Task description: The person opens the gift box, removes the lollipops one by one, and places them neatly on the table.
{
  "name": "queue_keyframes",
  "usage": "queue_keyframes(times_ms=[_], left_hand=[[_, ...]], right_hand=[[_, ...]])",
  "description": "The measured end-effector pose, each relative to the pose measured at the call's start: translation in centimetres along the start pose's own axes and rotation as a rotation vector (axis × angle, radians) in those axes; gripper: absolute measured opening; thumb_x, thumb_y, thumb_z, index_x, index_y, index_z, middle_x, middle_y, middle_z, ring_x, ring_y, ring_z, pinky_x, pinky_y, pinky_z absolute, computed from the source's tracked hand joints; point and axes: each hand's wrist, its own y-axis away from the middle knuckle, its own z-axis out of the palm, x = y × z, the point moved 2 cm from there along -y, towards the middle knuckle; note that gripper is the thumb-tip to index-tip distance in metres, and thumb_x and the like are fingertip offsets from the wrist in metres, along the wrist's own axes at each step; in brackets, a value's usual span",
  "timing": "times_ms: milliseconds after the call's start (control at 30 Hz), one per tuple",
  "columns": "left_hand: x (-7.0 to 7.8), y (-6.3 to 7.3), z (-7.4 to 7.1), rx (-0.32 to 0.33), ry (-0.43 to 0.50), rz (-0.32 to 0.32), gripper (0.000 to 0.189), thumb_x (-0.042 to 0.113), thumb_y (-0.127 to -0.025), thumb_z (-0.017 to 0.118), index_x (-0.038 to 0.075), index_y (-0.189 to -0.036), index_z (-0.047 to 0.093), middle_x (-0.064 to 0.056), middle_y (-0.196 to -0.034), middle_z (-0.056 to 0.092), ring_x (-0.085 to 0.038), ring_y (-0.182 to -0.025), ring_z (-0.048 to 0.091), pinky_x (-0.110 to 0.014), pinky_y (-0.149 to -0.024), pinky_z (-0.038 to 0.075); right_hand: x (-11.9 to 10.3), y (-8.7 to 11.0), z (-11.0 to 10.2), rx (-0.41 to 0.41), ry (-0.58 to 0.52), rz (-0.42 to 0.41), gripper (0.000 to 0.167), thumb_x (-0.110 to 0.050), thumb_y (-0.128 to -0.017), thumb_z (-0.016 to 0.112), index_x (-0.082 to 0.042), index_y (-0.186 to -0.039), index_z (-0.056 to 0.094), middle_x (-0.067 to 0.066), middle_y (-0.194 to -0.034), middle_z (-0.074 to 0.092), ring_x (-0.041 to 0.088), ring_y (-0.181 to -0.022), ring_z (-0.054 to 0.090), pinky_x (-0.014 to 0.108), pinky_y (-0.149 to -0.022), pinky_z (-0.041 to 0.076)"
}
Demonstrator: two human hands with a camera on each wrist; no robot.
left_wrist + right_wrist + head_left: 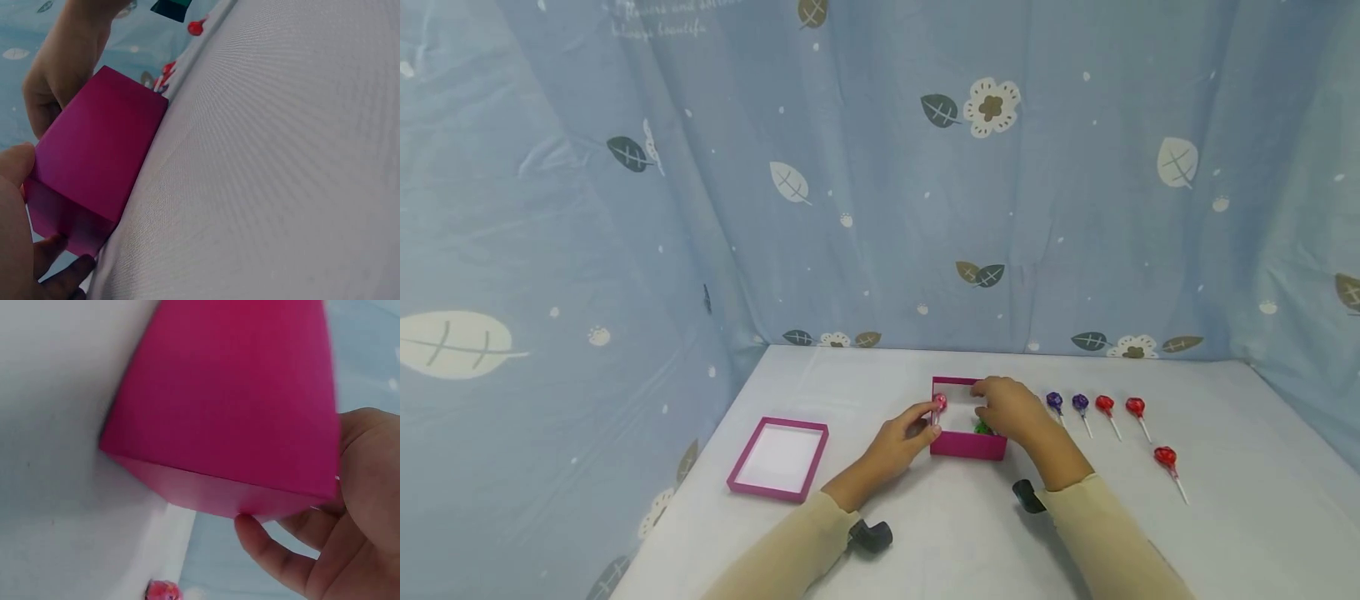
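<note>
hands (pixel 891 446) (pixel 1013 410) touch box (pixel 967 447); maybe lollipops (pixel 941 401) inside

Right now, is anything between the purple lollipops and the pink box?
Yes, the right hand: in the head view, it reaches over the right side of the pink box, between it and the purple lollipops. Nothing else visible stands between.

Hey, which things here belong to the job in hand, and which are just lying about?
Likely in the job:
pink box, with left hand and right hand touching it
pink lollipop and green sweet inside it

Lying apart, untouched, possibly for later:
pink lid
two purple lollipops
three red lollipops
</note>
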Motion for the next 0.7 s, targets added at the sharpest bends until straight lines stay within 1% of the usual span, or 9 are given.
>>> queue_keyframes(times_ms=[67, 133, 200, 333, 567, 700], left_hand=[[0.2, 0.0, 0.0, 0.005, 0.005, 0.000, 0.050, 0.045, -0.097, 0.057, 0.025, -0.141, 0.051, 0.006, -0.141, 0.051, -0.019, -0.124, 0.052, -0.036, -0.100, 0.044], [0.3, 0.0, 0.1, 0.006, 0.012, -0.005, 0.049, 0.043, -0.097, 0.058, 0.024, -0.141, 0.052, 0.003, -0.141, 0.052, -0.020, -0.124, 0.053, -0.037, -0.099, 0.046], [0.5, 0.1, 0.1, 0.006, 0.022, -0.015, 0.049, 0.042, -0.096, 0.059, 0.023, -0.141, 0.052, 0.001, -0.142, 0.051, -0.021, -0.124, 0.053, -0.037, -0.099, 0.046], [0.5, 0.1, 0.2, 0.009, 0.024, -0.019, 0.051, 0.044, -0.095, 0.060, 0.023, -0.141, 0.052, 0.001, -0.142, 0.051, -0.020, -0.124, 0.053, -0.036, -0.100, 0.045], [0.4, -0.1, 0.2, 0.007, 0.043, 0.008, 0.048, 0.042, -0.096, 0.059, 0.023, -0.140, 0.053, 0.000, -0.141, 0.052, -0.023, -0.123, 0.053, -0.038, -0.099, 0.046], [0.2, -0.1, 0.1, 0.009, 0.028, -0.001, 0.049, 0.044, -0.096, 0.059, 0.025, -0.140, 0.053, 0.004, -0.141, 0.052, -0.020, -0.124, 0.053, -0.035, -0.100, 0.045]], right_hand=[[-0.2, -0.2, 0.3, -0.003, 0.091, -0.025, 0.032, -0.014, -0.087, 0.073, -0.008, -0.118, 0.069, 0.012, -0.116, 0.067, 0.034, -0.107, 0.062, 0.055, -0.087, 0.050], [-0.3, -0.3, 0.6, -0.005, 0.158, -0.047, 0.031, -0.014, -0.086, 0.074, -0.008, -0.117, 0.070, 0.011, -0.115, 0.067, 0.035, -0.109, 0.061, 0.057, -0.089, 0.049], [-0.4, -0.3, 0.9, -0.001, 0.206, -0.069, 0.031, -0.014, -0.085, 0.074, -0.008, -0.116, 0.070, 0.011, -0.113, 0.068, 0.035, -0.108, 0.062, 0.054, -0.091, 0.049], [-0.5, -0.5, 1.1, 0.005, 0.263, -0.084, 0.031, -0.015, -0.084, 0.075, -0.008, -0.114, 0.071, 0.011, -0.110, 0.069, 0.034, -0.104, 0.064, 0.053, -0.090, 0.050], [-0.6, -1.0, 1.4, 0.013, 0.358, -0.127, 0.020, -0.017, -0.086, 0.072, -0.010, -0.105, 0.073, 0.007, -0.100, 0.071, 0.031, -0.095, 0.066, 0.051, -0.086, 0.052], [-0.6, -1.2, 1.7, -0.004, 0.403, -0.143, 0.021, -0.020, -0.087, 0.072, -0.011, -0.106, 0.072, 0.007, -0.099, 0.072, 0.031, -0.094, 0.067, 0.052, -0.087, 0.051]])
